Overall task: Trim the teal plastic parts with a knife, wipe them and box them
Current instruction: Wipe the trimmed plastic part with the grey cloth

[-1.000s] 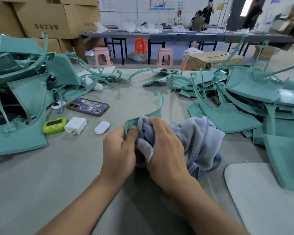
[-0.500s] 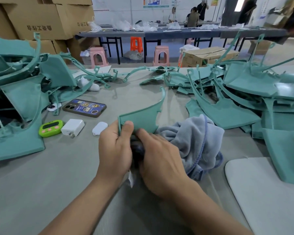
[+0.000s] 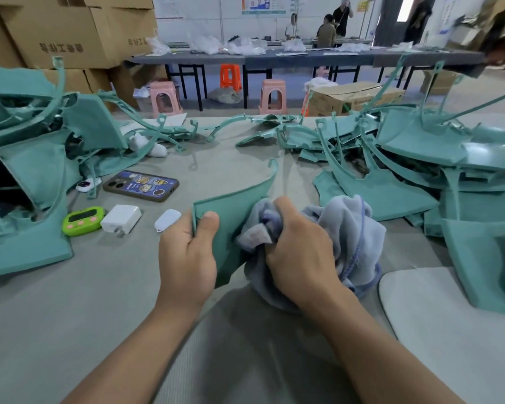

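In the head view my left hand (image 3: 188, 258) grips the left edge of a flat teal plastic part (image 3: 232, 211), thumb on its face, holding it tilted above the grey table (image 3: 70, 316). A thin curved arm of the part rises to the upper right. My right hand (image 3: 299, 252) clutches a bunched grey-blue cloth (image 3: 347, 228) and presses it against the part's right side. The part's lower edge is hidden behind my hands. No knife shows.
Piles of teal parts lie at the left (image 3: 32, 182) and right (image 3: 420, 158). A phone (image 3: 140, 186), green timer (image 3: 83, 220), white charger (image 3: 120, 218) and small white tag (image 3: 167, 220) sit left of my hands. A white board (image 3: 449, 316) lies at the right. Cardboard boxes (image 3: 70, 33) stand behind.
The part has been turned so that its flat face now shows toward me. My right hand moved the cloth from the part's top edge, down under it, and back up onto its right side.
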`<state>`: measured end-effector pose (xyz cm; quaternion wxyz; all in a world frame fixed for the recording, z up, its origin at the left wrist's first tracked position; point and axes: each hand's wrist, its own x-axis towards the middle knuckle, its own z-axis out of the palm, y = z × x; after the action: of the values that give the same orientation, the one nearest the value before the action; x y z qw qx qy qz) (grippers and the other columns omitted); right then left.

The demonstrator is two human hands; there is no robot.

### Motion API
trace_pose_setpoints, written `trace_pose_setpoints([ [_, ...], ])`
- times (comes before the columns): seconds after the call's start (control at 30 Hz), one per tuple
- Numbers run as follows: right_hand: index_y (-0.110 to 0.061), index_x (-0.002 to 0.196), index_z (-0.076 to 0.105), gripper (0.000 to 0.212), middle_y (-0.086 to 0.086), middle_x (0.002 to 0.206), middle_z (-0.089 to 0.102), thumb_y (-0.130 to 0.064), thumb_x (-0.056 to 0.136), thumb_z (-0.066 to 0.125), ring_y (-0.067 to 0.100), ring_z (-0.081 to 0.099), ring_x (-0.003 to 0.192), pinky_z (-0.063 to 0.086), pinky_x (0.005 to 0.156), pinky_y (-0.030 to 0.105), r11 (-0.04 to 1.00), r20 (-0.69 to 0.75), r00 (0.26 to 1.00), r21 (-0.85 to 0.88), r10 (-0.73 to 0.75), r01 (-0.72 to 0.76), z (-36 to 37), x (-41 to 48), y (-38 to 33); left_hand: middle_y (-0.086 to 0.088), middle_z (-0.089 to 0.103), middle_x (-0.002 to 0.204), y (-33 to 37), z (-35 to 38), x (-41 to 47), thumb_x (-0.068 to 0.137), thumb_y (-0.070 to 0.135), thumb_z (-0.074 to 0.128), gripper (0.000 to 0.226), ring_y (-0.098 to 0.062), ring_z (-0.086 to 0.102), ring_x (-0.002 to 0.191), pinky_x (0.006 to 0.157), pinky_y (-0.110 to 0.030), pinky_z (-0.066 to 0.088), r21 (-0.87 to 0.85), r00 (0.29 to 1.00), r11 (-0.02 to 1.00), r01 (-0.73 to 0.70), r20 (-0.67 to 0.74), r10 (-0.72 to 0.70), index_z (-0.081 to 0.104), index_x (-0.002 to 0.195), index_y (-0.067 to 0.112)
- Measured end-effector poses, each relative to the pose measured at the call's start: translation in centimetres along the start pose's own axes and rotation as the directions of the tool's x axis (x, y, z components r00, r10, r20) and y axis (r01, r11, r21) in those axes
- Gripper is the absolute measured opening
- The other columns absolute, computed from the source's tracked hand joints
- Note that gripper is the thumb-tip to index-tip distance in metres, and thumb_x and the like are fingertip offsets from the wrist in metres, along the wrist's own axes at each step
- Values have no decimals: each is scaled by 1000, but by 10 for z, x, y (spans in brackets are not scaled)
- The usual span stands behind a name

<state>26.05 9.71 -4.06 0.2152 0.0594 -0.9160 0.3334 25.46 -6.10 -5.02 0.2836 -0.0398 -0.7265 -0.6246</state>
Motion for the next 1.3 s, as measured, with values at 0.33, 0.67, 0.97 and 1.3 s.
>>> trace_pose_setpoints([
  [0.33, -28, 86, 47, 21, -12, 67, 49, -28, 78, 66, 20, 55, 71, 51, 63, 46, 969, 260, 936, -4, -238, 247, -5, -5, -2, -2, 77, 82, -5, 1, 15, 95, 22, 61, 26, -20, 74, 74, 63, -35, 60, -416, 917, 857, 303, -117, -381, 78, 75, 23],
  [0.67, -20, 71, 60, 14, 4, 65, 61, -12, 81, 65, 19, 59, 66, 47, 60, 42, 863, 221, 974, 481, 54, -157, -15, 8, 11, -1, 77, 88, -22, -14, 33, 92, 24, 66, 16, -22, 73, 75, 61, -31, 55, -440, 779, 695, 569, 18, -626, 70, 94, 9],
  [0.97, -26, 72, 67, 17, -2, 59, 64, -21, 88, 62, 14, 59, 58, 49, 57, 36, 745, 237, 971, 650, -9, -152, -10, 5, 10, 15, 69, 125, -22, 7, 11, 89, 47, 56, 40, -7, 63, 120, 108, -44, 47, 41, 912, 982, 183, 365, -185, 70, 123, 33],
  [1.3, -32, 88, 57, 13, -11, 74, 67, -26, 81, 65, 6, 62, 66, 48, 58, 24, 851, -76, 958, 482, 277, -208, -6, 1, 8, -5, 63, 139, -6, 12, 0, 96, 66, 33, 65, -25, 55, 133, 107, -38, 46, -378, 688, 659, 650, 662, -299, 61, 139, 26],
])
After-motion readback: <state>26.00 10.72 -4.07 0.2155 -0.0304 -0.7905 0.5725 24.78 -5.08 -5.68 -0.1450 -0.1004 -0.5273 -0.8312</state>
